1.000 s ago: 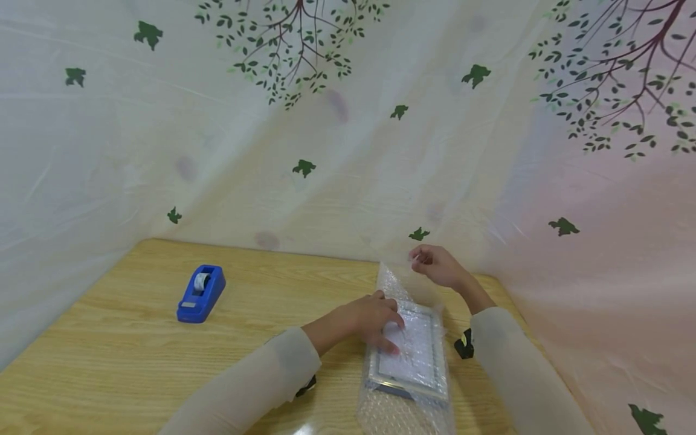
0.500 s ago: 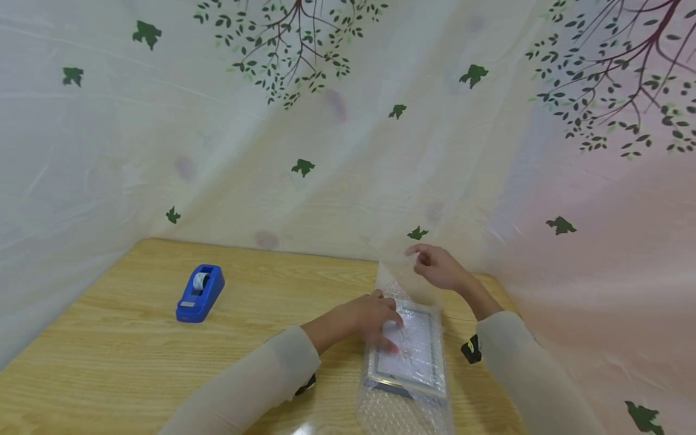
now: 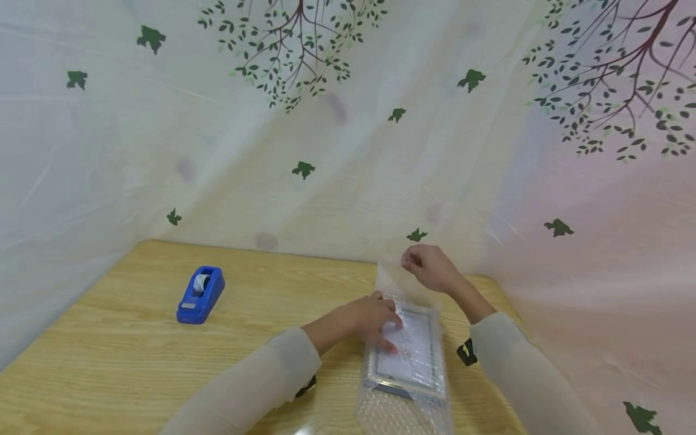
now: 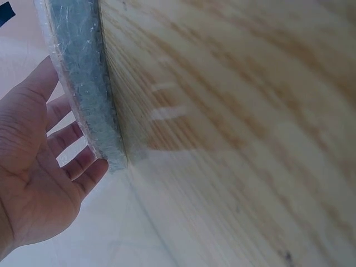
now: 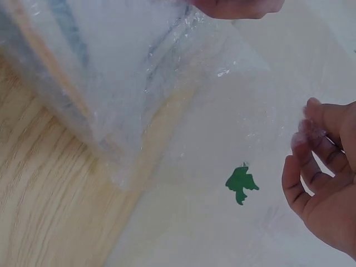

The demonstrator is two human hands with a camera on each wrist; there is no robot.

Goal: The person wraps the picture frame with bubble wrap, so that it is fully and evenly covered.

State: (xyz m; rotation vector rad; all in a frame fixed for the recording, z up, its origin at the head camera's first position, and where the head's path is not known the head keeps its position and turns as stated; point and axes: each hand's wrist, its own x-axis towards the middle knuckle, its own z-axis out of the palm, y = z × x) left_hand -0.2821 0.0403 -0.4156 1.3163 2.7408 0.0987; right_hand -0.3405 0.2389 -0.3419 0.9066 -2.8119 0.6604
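While the left hand point(image 3: 368, 320) rests its spread fingers on the frame point(image 3: 417, 362), which lies in bubble wrap point(image 3: 391, 415) near the surface's point(image 3: 109, 368) right edge, the right hand point(image 3: 432, 267) pinches the wrap's lifted far end. Tugging hard could skid the frame if the left presses lightly. More room lies leftward, towards the tape dispenser point(image 3: 203, 302).

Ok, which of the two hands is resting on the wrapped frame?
The left hand, on the left side of the frame; the right hand is raised beyond its far end, pinching the bubble wrap.
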